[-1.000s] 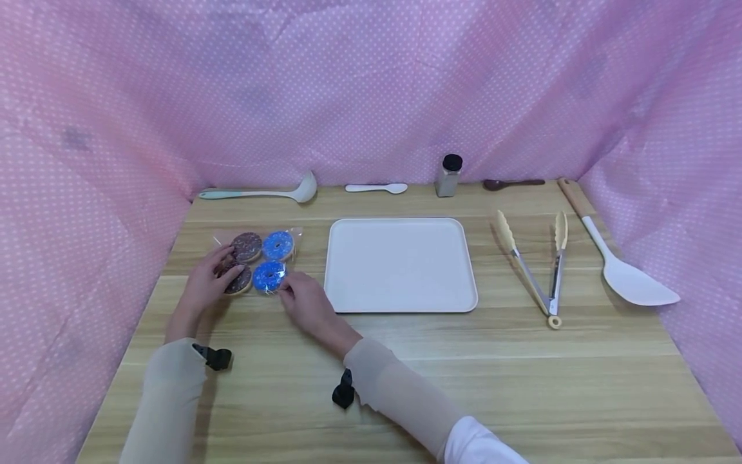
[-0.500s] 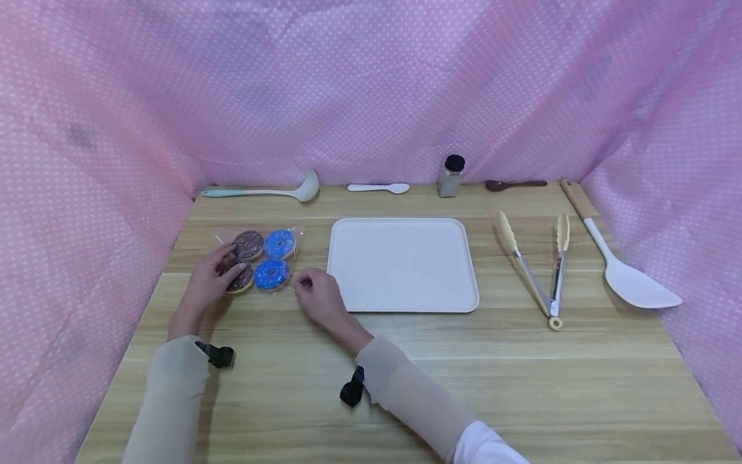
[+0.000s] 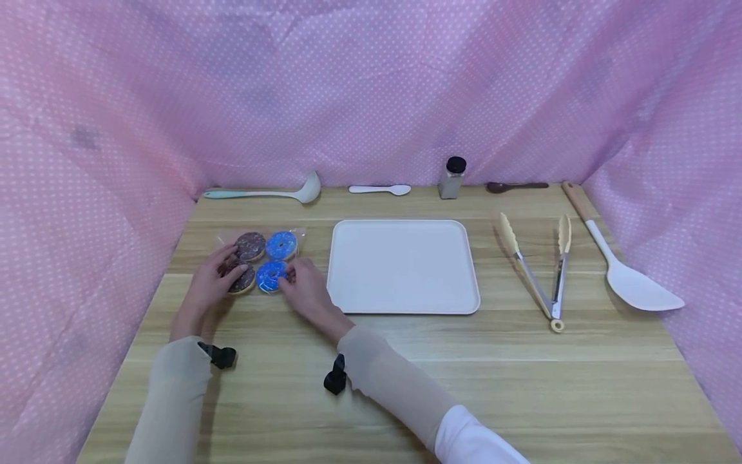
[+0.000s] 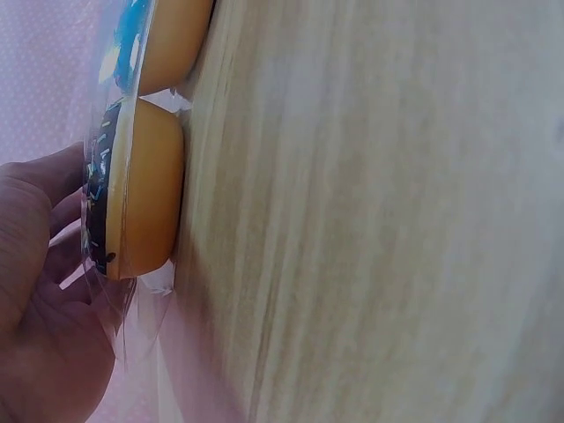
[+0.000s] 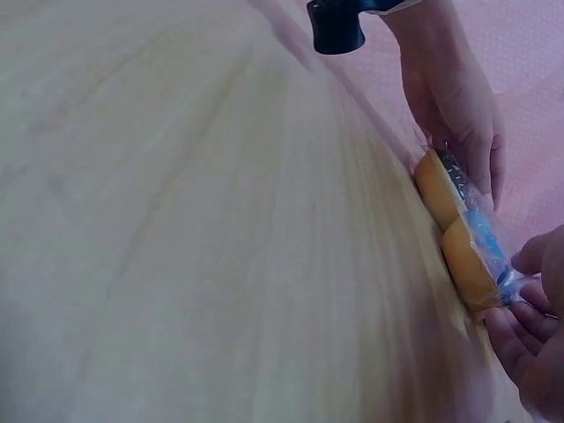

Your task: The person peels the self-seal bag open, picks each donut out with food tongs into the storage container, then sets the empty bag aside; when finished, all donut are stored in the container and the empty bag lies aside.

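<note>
A clear plastic bag of doughnuts (image 3: 300, 233) lies at the left of the table, two with brown icing and two with blue. My left hand (image 3: 204, 283) holds its left side, thumb and fingers spread around the near brown doughnut (image 3: 242, 281). Sprinkles on a brown doughnut (image 4: 145, 189) show through the film in the left wrist view. With my right hand (image 3: 307, 290) I pinch the bag's right edge beside the near blue doughnut (image 3: 270, 276). In the right wrist view, the curled right fingers (image 5: 520, 339) meet the film at the bag's end.
A white tray (image 3: 402, 267) lies right of the bag. Farther right are open tongs (image 3: 536, 283) and a white spatula (image 3: 634, 283). Along the back lie a ladle (image 3: 304, 189), a white spoon (image 3: 379, 189), a black-capped jar (image 3: 452, 179) and a dark spoon (image 3: 516, 186).
My right hand drew back right from the bag half a second ago and is now at its right edge again, over the near blue doughnut. The left hand has stayed in place.
</note>
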Demonstrator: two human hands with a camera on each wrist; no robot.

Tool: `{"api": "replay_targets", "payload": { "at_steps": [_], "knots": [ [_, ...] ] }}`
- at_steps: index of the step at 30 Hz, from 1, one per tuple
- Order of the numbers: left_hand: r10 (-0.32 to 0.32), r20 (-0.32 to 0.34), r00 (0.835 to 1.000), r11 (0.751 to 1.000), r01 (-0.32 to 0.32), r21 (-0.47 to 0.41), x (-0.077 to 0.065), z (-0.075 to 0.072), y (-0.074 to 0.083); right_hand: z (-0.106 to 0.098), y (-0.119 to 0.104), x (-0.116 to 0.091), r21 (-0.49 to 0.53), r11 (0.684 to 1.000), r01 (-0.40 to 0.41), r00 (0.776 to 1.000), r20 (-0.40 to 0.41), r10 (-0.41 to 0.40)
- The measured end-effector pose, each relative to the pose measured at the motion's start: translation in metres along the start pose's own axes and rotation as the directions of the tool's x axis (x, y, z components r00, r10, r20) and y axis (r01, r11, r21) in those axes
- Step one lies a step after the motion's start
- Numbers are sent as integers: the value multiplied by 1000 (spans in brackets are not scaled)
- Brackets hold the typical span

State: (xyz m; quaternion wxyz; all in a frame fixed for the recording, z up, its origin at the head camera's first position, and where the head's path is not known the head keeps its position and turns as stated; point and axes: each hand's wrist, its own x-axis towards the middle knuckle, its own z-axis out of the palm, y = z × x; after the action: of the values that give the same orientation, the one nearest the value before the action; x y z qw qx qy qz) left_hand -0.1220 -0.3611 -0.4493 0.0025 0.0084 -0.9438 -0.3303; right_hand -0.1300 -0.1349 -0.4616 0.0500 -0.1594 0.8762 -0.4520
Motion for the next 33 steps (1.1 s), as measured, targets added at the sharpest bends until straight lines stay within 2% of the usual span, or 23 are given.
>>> {"api": "replay_targets", "payload": {
  "at_steps": [5, 9, 14, 18, 24, 28, 33],
  "knots": [
    [-15, -6, 1000, 1000, 15, -7, 0, 1, -1, -4, 1, 3, 6, 1000, 3, 1000, 4, -4],
    [-13, -4, 1000, 1000, 13, -3, -1, 1, -1, -7, 5, 4, 61, 998, 3, 1000, -8, -2],
    [6, -8, 1000, 1000, -6, 1, 0, 1, 0, -13, 12, 3, 142, 990, -15, 999, -50, 23],
    [15, -10, 1000, 1000, -15, 5, 1, 1, -1, -20, 16, 0, 150, 989, -23, 996, -78, 35],
    [5, 12, 1000, 1000, -5, 2, 0, 0, 2, -22, 16, 0, 164, 986, -13, 999, -42, 20],
    [-3, 17, 1000, 1000, 3, 2, -1, -1, 3, -18, 11, 7, 174, 985, -12, 1000, -19, 16],
    [11, 7, 1000, 1000, -11, 5, -1, 1, 2, -13, 7, 21, 120, 992, -31, 1000, -3, 31]
  ]
}}
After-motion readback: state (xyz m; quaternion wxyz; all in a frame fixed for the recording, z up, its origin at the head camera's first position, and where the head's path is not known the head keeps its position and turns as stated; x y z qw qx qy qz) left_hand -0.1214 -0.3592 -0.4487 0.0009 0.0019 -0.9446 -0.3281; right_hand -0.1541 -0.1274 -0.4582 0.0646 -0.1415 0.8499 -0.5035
